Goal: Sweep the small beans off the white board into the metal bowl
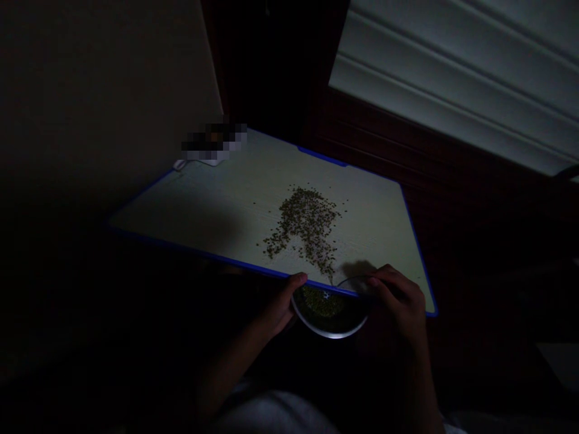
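- Head view: the left hand [275, 310] and right hand [398, 301] clasp a shallow round bowl [330, 316] from either side, fingers pressed on its rim, below the board's near edge.
- Small greenish-brown seeds [305, 223] lie in a loose, long strip on a blue-edged pale board [362, 205], tapering to the near edge between the hands; more lie in the bowl.
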A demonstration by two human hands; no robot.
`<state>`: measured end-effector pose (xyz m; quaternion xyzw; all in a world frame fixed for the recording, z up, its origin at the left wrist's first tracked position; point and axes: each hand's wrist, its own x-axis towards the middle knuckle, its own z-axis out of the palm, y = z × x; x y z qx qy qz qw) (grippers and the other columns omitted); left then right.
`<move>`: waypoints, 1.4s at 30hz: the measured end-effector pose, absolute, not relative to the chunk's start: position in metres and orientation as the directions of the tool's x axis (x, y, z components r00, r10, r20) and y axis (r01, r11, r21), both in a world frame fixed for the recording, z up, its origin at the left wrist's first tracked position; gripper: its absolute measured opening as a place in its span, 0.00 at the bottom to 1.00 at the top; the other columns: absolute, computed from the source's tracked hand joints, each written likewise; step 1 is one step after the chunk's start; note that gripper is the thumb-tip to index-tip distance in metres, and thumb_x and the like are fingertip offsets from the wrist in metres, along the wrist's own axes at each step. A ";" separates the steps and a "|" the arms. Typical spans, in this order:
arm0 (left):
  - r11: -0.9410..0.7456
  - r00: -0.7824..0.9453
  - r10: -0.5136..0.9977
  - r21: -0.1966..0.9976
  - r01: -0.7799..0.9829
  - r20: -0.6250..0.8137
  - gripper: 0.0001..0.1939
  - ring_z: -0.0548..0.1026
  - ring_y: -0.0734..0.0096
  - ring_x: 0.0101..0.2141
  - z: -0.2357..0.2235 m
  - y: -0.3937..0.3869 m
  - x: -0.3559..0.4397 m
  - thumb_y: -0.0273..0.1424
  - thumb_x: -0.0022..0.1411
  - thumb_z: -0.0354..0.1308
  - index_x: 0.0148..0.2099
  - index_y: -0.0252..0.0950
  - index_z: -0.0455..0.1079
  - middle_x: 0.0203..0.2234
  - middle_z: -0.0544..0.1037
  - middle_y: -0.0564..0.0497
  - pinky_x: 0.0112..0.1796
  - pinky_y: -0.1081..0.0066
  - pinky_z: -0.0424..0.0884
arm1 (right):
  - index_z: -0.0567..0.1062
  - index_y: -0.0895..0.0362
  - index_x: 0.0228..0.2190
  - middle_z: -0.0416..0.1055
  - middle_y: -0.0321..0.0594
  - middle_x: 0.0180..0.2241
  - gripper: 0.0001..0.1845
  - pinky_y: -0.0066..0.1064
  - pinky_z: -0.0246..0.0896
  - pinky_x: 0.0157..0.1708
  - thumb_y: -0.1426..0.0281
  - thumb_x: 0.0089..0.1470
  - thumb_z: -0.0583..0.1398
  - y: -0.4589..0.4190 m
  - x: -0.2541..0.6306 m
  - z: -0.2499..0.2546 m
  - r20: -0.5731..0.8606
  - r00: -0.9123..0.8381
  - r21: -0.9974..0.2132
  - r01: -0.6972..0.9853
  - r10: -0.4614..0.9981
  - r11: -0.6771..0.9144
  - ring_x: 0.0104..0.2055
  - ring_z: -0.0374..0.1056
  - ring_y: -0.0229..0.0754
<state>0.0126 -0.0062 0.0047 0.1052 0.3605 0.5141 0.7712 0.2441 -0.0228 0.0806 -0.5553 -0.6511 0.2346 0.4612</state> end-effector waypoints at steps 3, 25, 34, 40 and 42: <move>0.451 0.203 0.863 0.525 -0.722 -0.463 0.18 0.80 0.50 0.53 0.004 -0.005 0.013 0.34 0.52 0.73 0.45 0.34 0.78 0.43 0.87 0.44 0.59 0.54 0.71 | 0.83 0.51 0.34 0.78 0.38 0.32 0.06 0.33 0.68 0.32 0.63 0.58 0.67 -0.023 0.245 0.078 0.345 0.094 -0.817 0.520 0.934 0.249 0.34 0.74 0.43; 0.495 0.240 0.842 0.515 -0.700 -0.483 0.18 0.81 0.56 0.52 0.008 -0.003 0.009 0.30 0.59 0.70 0.51 0.35 0.77 0.44 0.87 0.46 0.57 0.59 0.74 | 0.83 0.57 0.38 0.83 0.44 0.38 0.18 0.34 0.72 0.40 0.55 0.59 0.64 -0.012 0.234 0.074 0.306 0.325 -0.825 0.559 0.895 0.079 0.40 0.78 0.47; 0.519 0.280 0.835 0.511 -0.685 -0.473 0.10 0.85 0.59 0.42 0.009 -0.001 0.008 0.28 0.64 0.64 0.47 0.33 0.79 0.40 0.87 0.45 0.49 0.62 0.79 | 0.85 0.55 0.38 0.84 0.43 0.41 0.18 0.37 0.71 0.45 0.54 0.57 0.65 0.001 0.232 0.069 0.299 0.262 -0.802 0.590 0.918 0.093 0.43 0.78 0.50; 0.514 0.301 0.847 0.533 -0.672 -0.438 0.11 0.84 0.59 0.43 0.005 0.001 0.005 0.30 0.62 0.66 0.47 0.32 0.79 0.42 0.87 0.45 0.50 0.62 0.78 | 0.79 0.58 0.44 0.79 0.43 0.44 0.17 0.43 0.71 0.49 0.57 0.65 0.62 0.006 0.239 0.059 0.321 0.321 -0.797 0.599 0.891 0.071 0.45 0.76 0.46; 0.512 0.302 0.850 0.540 -0.668 -0.432 0.10 0.84 0.59 0.43 0.006 0.002 0.005 0.30 0.62 0.66 0.46 0.32 0.79 0.42 0.87 0.44 0.50 0.62 0.78 | 0.77 0.59 0.45 0.77 0.42 0.46 0.16 0.44 0.73 0.49 0.59 0.65 0.62 0.004 0.240 0.058 0.301 0.270 -0.803 0.589 0.914 0.091 0.46 0.75 0.44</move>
